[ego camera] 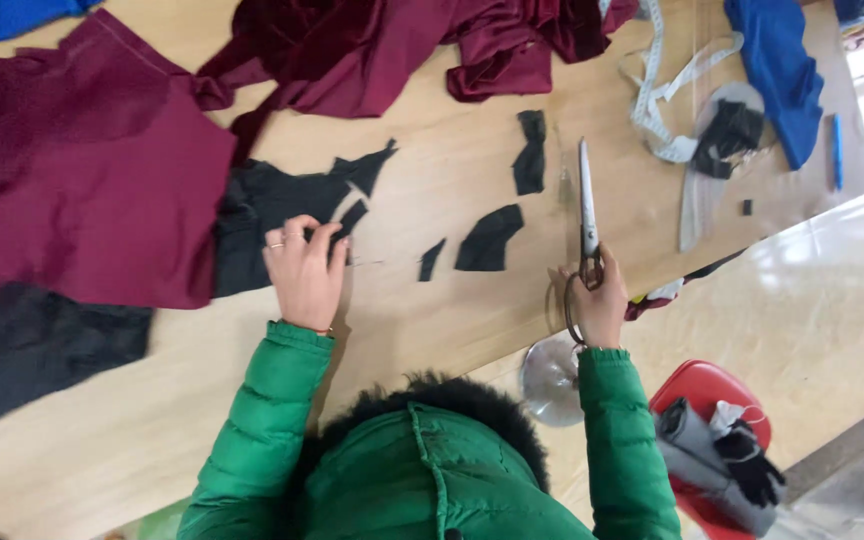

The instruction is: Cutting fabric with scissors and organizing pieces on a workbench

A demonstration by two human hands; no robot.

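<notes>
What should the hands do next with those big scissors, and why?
Probably swing the scissors toward the black cloth. The right hand holds them shut, blades pointing away, while the left hand already pins that cloth's ragged edge on the table.

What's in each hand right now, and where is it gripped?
The right hand holds the scissors by their handle loops, blades lying shut on the table. The left hand grips nothing; its fingers press on the black fabric piece.
</notes>
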